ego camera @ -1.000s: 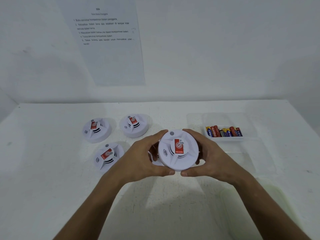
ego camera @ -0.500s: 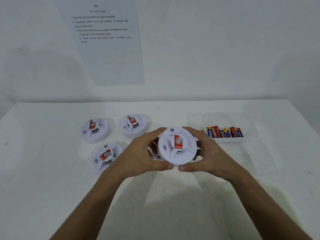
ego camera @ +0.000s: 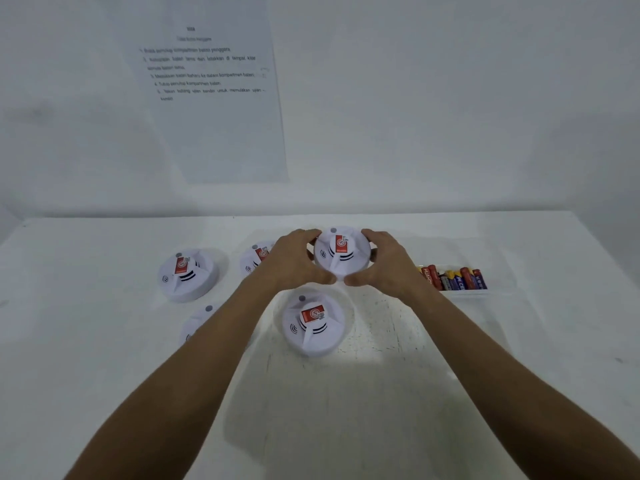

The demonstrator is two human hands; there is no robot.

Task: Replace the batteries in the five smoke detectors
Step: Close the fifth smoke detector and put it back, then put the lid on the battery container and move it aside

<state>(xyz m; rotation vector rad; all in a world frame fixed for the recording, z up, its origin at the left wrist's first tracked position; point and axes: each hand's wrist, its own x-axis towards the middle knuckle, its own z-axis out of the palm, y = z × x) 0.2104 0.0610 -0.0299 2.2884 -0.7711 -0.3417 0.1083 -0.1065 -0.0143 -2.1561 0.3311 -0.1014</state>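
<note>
Both hands have carried the smoke detector [ego camera: 341, 252] away from the body, uncovering another detector [ego camera: 313, 323] on the surface [ego camera: 86, 341]; likely setting it aside; left hand [ego camera: 294, 261] and right hand [ego camera: 384, 261] reach forward, each grip curled round its rim, batteries [ego camera: 453, 278] near on the right.

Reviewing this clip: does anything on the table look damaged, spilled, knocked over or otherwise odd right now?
Nothing stands out. Both hands, left hand and right hand, grip one smoke detector; the other four detectors lie face up on the table, closed and unbroken. The batteries sit together in their clear tray.
</note>
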